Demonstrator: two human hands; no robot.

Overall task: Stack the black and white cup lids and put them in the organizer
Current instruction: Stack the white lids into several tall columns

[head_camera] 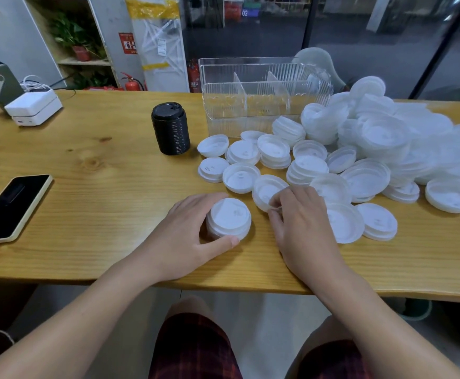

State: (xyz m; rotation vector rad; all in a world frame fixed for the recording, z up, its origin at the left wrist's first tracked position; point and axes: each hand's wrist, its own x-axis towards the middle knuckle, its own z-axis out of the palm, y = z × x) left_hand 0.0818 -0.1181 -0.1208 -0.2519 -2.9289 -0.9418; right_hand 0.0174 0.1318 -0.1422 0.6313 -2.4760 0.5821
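On the wooden surface [92, 203] in front of you, the job is sitting somewhere short of halfway. Your left hand [188, 228] is curling around a short stack of white lids [229, 218], thumb at the near side and fingers behind it, steadying it. Your right hand [302, 222] is pinching the rim of 1 loose white lid [267, 191] just beside that stack, so I am judging that it is heading onto the pile next.

The black lids [171, 128] are standing finished as 1 tall column, near the clear organizer [256, 94] but not in it. The organizer itself is looking bare: 3 compartments are showing between its dividers, and none is holding lids as far as the clear walls are letting me tell.

A big heap of white lids [387, 138] is spreading to your right, with singles and small part-stacks scattered between it and your hands. All of those are waiting to be gathered, and both colours are needing to go into the organizer.

A phone [11, 206] is lying to your left, well apart from the work.
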